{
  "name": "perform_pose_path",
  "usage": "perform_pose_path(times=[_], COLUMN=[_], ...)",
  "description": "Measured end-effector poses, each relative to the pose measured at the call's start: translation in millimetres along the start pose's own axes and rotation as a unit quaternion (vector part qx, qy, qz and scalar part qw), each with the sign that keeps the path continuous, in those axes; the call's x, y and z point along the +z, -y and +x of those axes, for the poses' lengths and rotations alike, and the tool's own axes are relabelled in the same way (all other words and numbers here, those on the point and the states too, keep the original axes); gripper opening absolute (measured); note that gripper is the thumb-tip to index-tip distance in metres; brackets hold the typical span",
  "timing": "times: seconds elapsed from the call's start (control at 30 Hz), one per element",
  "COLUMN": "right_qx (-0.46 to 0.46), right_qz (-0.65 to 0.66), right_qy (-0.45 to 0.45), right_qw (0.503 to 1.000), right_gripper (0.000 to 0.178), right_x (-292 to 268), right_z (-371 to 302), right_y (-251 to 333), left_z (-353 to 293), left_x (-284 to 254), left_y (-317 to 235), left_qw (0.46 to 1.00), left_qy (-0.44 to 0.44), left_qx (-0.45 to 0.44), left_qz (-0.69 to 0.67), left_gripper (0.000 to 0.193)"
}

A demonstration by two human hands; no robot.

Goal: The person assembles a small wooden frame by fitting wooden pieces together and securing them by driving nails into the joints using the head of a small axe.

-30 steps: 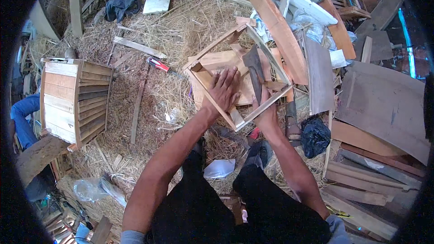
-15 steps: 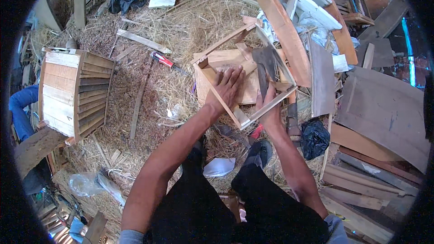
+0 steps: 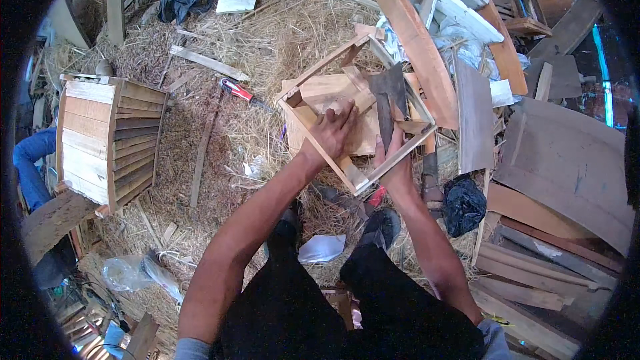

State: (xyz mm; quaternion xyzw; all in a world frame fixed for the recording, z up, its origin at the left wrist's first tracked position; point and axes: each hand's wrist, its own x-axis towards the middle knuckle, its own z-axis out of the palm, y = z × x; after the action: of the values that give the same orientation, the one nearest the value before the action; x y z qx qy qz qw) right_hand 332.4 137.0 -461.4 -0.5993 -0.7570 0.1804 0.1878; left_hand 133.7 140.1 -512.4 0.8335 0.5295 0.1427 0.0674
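Note:
My right hand (image 3: 396, 160) is closed around the lower end of a dark flat-bladed tool (image 3: 388, 90), broad at its far end. The tool stands inside a tapered open wooden frame (image 3: 325, 65), near its right side. My left hand (image 3: 331, 132) reaches over the frame's left side, its fingers bent over a short wooden strip (image 3: 364, 101) that meets the blade. How firmly they grip is partly hidden. Beneath the frame lies a pale wooden board (image 3: 313, 87).
A slatted wooden box (image 3: 113, 140) stands at the left. Between it and the frame lies a red-handled screwdriver (image 3: 236, 89) on straw. Long curved planks (image 3: 410, 40), loose boards (image 3: 567, 167) and a black plastic bag (image 3: 465, 205) crowd the right.
The blade has risen slightly and tilted within the frame. My left fingers have drawn closer together over the wooden strip. The frame has barely shifted.

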Motion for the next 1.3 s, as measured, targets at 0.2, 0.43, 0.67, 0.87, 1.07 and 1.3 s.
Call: perform_pose_path(times=[0.2,0.43,0.67,0.87,1.07,1.3], right_qx=[0.048,0.073,0.093,0.032,0.118,-0.089], right_qz=[0.103,0.015,0.048,0.010,0.062,0.003], right_qy=[0.063,0.105,0.138,0.020,0.159,-0.003], right_qw=[0.992,0.992,0.985,0.999,0.978,0.996], right_gripper=[0.068,0.061,0.062,0.066,0.051,0.049], right_x=[-9.5,-15.4,-16.5,-7.6,-34.4,-25.4], right_z=[11.4,1.2,8.7,2.0,20.7,-5.3], right_y=[14.8,6.9,8.5,-5.9,35.3,-5.2], left_z=[0.8,0.2,2.3,3.7,-5.4,-15.0], left_x=[-0.6,-3.4,-6.9,-5.4,-10.9,-10.9], left_y=[-1.5,-0.5,-4.0,-9.6,2.7,42.8], left_qw=[1.000,0.997,0.996,0.998,0.998,0.987], left_qy=[0.007,0.072,0.070,0.044,0.048,0.066], left_qx=[-0.007,-0.026,-0.038,-0.026,-0.027,0.050], left_qz=[0.021,0.016,-0.026,-0.035,-0.025,-0.138], left_gripper=[0.073,0.077,0.082,0.084,0.085,0.078])
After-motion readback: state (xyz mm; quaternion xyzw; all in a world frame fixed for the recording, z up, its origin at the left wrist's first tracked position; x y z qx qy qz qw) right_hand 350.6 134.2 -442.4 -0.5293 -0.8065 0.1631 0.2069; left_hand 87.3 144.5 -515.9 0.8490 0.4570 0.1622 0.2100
